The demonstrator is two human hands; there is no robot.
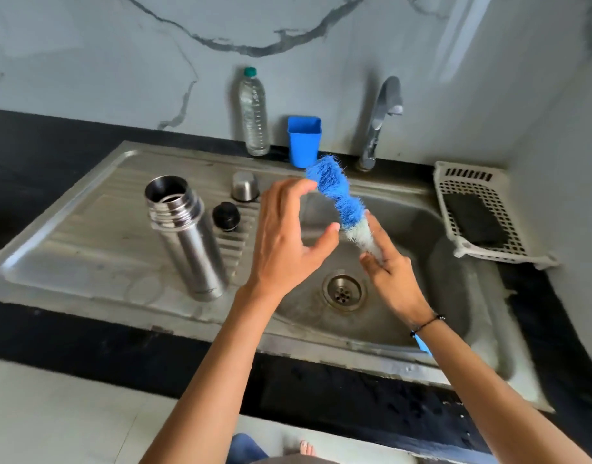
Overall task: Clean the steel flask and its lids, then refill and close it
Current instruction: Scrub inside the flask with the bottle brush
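The open steel flask (187, 236) stands upright on the sink's drainboard (87, 236). Behind it lie a black inner lid (225, 212) and a steel cup lid (244, 186), mouth down. My right hand (390, 276) grips the blue-and-white bottle brush (338, 199) near the base of its bristles, over the basin; the blue handle end shows under my wrist. My left hand (288, 236) hovers beside the bristles with fingers loosely spread, its fingertips close to the brush head and holding nothing.
A clear water bottle (253, 112) with a green cap and a blue plastic cup (304, 140) stand against the wall. The tap (381, 118) is off, behind the basin with its drain (343, 291). A white basket (482, 212) with a dark scrub pad sits at the right.
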